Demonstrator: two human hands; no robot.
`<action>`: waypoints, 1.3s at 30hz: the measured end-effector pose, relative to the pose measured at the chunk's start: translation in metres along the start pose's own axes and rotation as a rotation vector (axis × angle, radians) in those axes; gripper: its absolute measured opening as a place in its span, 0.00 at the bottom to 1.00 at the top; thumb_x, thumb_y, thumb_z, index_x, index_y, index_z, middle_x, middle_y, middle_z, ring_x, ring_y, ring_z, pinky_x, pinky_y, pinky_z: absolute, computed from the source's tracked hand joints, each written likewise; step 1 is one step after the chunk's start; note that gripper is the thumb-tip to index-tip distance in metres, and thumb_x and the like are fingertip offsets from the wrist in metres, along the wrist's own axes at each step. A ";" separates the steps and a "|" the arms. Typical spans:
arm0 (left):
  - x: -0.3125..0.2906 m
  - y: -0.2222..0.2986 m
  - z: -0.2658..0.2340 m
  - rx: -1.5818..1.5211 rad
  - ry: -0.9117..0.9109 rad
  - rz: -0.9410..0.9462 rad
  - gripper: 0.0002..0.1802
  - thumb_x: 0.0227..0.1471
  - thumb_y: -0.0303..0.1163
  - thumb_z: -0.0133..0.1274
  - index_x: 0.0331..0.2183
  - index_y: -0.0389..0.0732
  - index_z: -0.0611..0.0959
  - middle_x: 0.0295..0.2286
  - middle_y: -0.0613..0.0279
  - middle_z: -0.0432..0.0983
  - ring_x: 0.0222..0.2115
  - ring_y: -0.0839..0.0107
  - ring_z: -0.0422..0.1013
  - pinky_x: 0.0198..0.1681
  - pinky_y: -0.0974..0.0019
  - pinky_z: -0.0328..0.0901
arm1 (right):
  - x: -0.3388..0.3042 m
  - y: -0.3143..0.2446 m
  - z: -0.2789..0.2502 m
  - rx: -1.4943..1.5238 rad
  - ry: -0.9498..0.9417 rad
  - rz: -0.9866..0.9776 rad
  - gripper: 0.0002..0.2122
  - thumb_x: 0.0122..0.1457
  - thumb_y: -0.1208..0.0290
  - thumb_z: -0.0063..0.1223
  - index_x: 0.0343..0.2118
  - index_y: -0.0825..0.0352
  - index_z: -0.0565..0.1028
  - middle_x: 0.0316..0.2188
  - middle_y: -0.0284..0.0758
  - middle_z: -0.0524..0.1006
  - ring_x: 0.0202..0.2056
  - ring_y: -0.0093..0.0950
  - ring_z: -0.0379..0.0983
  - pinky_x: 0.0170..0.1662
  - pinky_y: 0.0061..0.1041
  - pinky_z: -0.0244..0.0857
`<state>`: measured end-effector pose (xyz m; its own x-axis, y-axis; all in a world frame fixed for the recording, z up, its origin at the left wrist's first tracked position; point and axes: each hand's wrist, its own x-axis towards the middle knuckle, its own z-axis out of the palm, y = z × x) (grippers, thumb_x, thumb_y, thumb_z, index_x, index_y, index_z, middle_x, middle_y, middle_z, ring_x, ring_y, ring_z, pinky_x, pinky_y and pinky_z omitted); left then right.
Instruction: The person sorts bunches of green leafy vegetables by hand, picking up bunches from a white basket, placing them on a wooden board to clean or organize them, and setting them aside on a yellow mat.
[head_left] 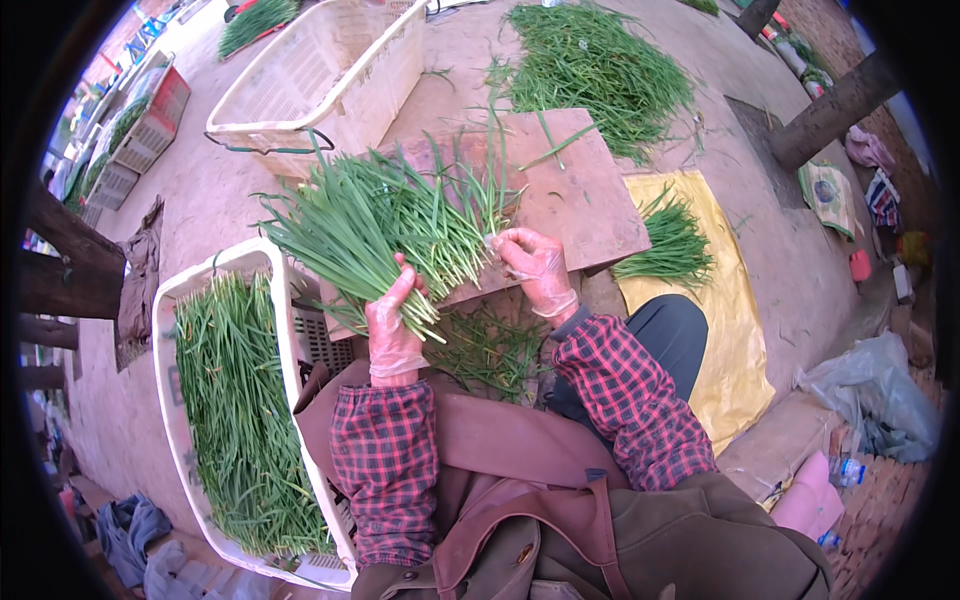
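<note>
My left hand (393, 325), in a clear plastic glove, is closed round a bunch of garlic chives (345, 225), its pale cut ends pointing toward me. More chives (450, 230) lie loose beside that bunch on a low wooden board (580, 205). Over the board's near middle is my right hand (538, 265), gloved as well, its thumb and fingers pinched together at the edge of the loose chives. What sits between those fingertips is too small to make out. Fallen green leaves (490, 345) lie on the ground below the board.
At my left stands a white crate (165, 370) packed with chives. Another white crate (340, 95) is beyond the board. A big chive heap (600, 75) lies far right, and a smaller bundle (668, 240) rests on a yellow sack (735, 340). Wooden posts (830, 115) rise at both sides.
</note>
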<state>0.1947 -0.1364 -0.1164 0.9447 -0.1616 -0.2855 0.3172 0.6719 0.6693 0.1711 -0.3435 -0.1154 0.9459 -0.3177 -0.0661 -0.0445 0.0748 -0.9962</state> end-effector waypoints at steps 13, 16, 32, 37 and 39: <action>0.005 -0.013 -0.010 0.231 0.016 0.020 0.17 0.48 0.22 0.63 0.42 0.33 0.81 0.36 0.61 0.80 0.36 0.71 0.75 0.44 0.69 0.68 | -0.044 0.004 0.052 -0.415 -0.152 -0.433 0.04 0.55 0.74 0.58 0.28 0.69 0.78 0.22 0.35 0.76 0.24 0.26 0.73 0.28 0.26 0.65; 0.003 -0.012 -0.007 0.177 0.022 0.021 0.14 0.49 0.23 0.61 0.41 0.33 0.81 0.35 0.61 0.80 0.35 0.70 0.76 0.41 0.68 0.70 | -0.046 0.002 0.050 -0.347 -0.183 -0.352 0.05 0.56 0.73 0.58 0.29 0.70 0.78 0.23 0.35 0.77 0.26 0.26 0.74 0.29 0.27 0.66; 0.003 -0.004 -0.002 0.051 -0.019 0.037 0.23 0.52 0.22 0.55 0.51 0.32 0.73 0.37 0.62 0.75 0.31 0.72 0.71 0.34 0.71 0.70 | 0.018 0.025 -0.014 -0.659 0.259 -0.306 0.04 0.54 0.71 0.57 0.27 0.64 0.78 0.24 0.38 0.76 0.27 0.41 0.75 0.29 0.36 0.67; 0.003 -0.005 -0.003 0.014 -0.042 0.040 0.25 0.53 0.22 0.55 0.53 0.33 0.72 0.38 0.64 0.74 0.34 0.72 0.71 0.37 0.71 0.70 | -0.001 -0.017 -0.005 -0.663 0.394 -0.660 0.02 0.53 0.76 0.60 0.30 0.65 0.79 0.25 0.37 0.75 0.26 0.37 0.74 0.28 0.33 0.66; 0.003 -0.006 0.000 0.026 -0.030 0.050 0.24 0.53 0.24 0.57 0.52 0.35 0.73 0.36 0.63 0.74 0.33 0.72 0.71 0.35 0.71 0.70 | -0.014 -0.014 0.004 -0.686 0.372 -0.716 0.03 0.52 0.77 0.61 0.30 0.65 0.79 0.26 0.36 0.74 0.26 0.35 0.75 0.28 0.32 0.67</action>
<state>0.1950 -0.1408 -0.1218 0.9613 -0.1504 -0.2307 0.2713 0.6605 0.7001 0.1602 -0.3362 -0.1006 0.6706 -0.3550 0.6514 0.2023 -0.7573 -0.6209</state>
